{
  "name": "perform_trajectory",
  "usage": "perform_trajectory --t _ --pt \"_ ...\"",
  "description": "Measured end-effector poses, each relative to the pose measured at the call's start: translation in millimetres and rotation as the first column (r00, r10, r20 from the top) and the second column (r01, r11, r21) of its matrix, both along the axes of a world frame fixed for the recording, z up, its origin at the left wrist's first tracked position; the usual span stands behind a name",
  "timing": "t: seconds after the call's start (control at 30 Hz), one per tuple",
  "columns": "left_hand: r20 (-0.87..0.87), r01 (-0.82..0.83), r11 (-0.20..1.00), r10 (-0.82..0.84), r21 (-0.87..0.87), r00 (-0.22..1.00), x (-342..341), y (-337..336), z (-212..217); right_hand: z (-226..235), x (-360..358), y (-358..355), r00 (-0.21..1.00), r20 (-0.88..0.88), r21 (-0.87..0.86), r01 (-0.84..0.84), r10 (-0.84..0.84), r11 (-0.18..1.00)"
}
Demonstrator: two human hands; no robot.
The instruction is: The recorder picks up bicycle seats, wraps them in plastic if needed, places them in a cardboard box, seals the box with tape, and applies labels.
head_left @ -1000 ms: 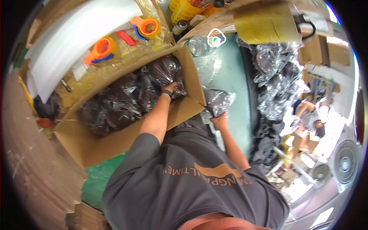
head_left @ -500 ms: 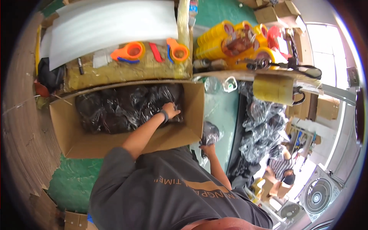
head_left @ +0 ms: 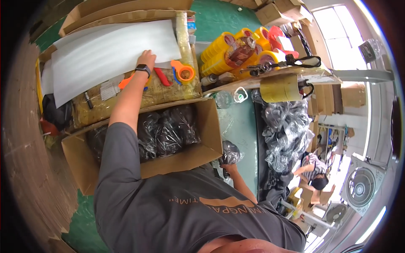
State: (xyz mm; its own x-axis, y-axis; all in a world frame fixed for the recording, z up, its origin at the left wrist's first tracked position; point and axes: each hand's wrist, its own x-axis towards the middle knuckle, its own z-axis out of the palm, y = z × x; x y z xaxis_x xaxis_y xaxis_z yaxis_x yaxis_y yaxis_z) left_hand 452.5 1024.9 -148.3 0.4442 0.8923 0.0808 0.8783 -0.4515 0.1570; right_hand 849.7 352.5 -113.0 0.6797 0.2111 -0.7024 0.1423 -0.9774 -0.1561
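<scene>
My left hand (head_left: 147, 58) lies on the lower edge of a white foam sheet (head_left: 109, 52), beyond the carton, its fingers stretched over the sheet. My right hand (head_left: 229, 169) is by the carton's right end, closed on a dark rounded item in clear plastic (head_left: 231, 152); what the item is I cannot make out. Between my arms stands an open cardboard carton (head_left: 185, 157) holding several dark plastic-wrapped bundles (head_left: 171, 133). My left forearm hides part of them. Beside the left wrist lies an orange tape dispenser (head_left: 124, 82), partly covered by the arm.
Another orange dispenser (head_left: 184, 73), a red-handled tool (head_left: 162, 77) and a black marker (head_left: 88, 100) lie beyond the carton. Yellow tape rolls (head_left: 217, 48) fill a shelf at right. Wrapped dark goods (head_left: 287, 130) pile below it. Another person (head_left: 314, 168) works far right.
My left hand has left the bundles inside the carton and moved up and away to the white sheet. My right hand keeps the wrapped item at the carton's right end. The view has shifted.
</scene>
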Motion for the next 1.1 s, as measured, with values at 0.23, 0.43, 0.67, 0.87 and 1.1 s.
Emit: perform_trajectory --t 0.23,0.43,0.67,0.87,1.1 --pt "0.306 0.133 0.946 -0.039 -0.294 0.951 -49.6 57.2 -3.8 -6.5 14.7 -19.5 0.99 -0.095 0.13 -0.088 0.1 0.988" --pt "0.546 -0.405 0.906 0.279 0.122 0.79 -1.4 2.1 58.9 -23.2 32.0 -33.1 0.999 0.045 0.012 0.004 -0.005 1.0" --pt "0.336 -0.012 0.96 -0.086 0.28 0.938 23.5 -343.9 181.6 -1.3 21.3 -18.7 0.995 0.101 -0.108 0.027 -0.016 0.994" --pt "0.085 0.2 0.842 -0.182 -0.502 0.98 56.8 -496.5 71.8 -16.8 50.6 -48.9 0.996 0.087 0.042 0.025 -0.029 0.999" --pt "0.381 0.161 0.657 0.206 -0.737 0.901 203.6 -544.8 153.8 -42.5 105.2 -66.9 0.713 -0.691 0.555 0.632 -0.124 0.541"
